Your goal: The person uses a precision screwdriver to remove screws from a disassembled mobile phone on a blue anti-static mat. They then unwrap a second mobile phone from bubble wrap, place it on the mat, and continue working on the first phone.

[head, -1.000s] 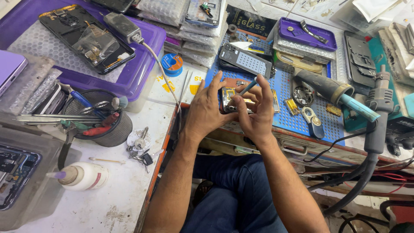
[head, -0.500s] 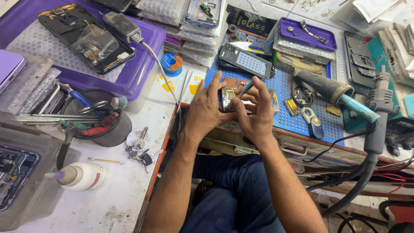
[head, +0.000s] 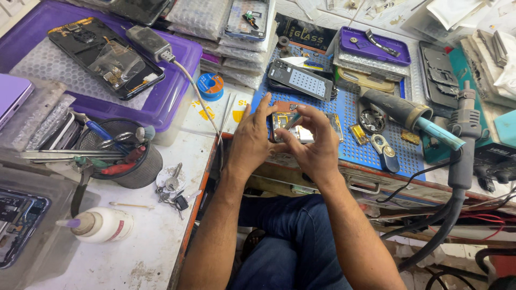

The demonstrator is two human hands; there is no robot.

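Both hands work over an opened phone (head: 301, 129) lying on the blue mat (head: 355, 145), centre of the table (head: 134, 236). Left hand (head: 251, 140) curls at the phone's left edge, fingers bent, steadying it; right hand (head: 314, 145) curls over its right side, fingertips pinched narrow on a thin tool (head: 294, 119) angled down onto the board. Cannot tell how firmly either grips. Crowding the phone: just beyond it, a dark phone frame with a dotted grey panel (head: 301, 80); to the right, a soldering iron (head: 408, 115) with a teal handle lying across the mat, small gold parts (head: 359, 133) and a blue tag (head: 384, 153) near it. Far right, a grey hot-air gun (head: 465, 134) stands upright, black hose trailing down. Left of the hands, tweezers (head: 226, 115) lie along the mat edge, and a blue solder reel (head: 210, 86) sits farther out. Far left, a purple tray (head: 166, 91) holds a stripped black phone (head: 105, 56) and a charger plug (head: 150, 42) with a white cable. Near left: black tool cup (head: 140, 172), keys (head: 172, 188), white glue bottle (head: 102, 225) with a red label stripe. Far side: stacked bubble-wrap packets (head: 215, 21), a flat black box with pale lettering (head: 306, 35), a small purple tray (head: 376, 48) with screws and bits.
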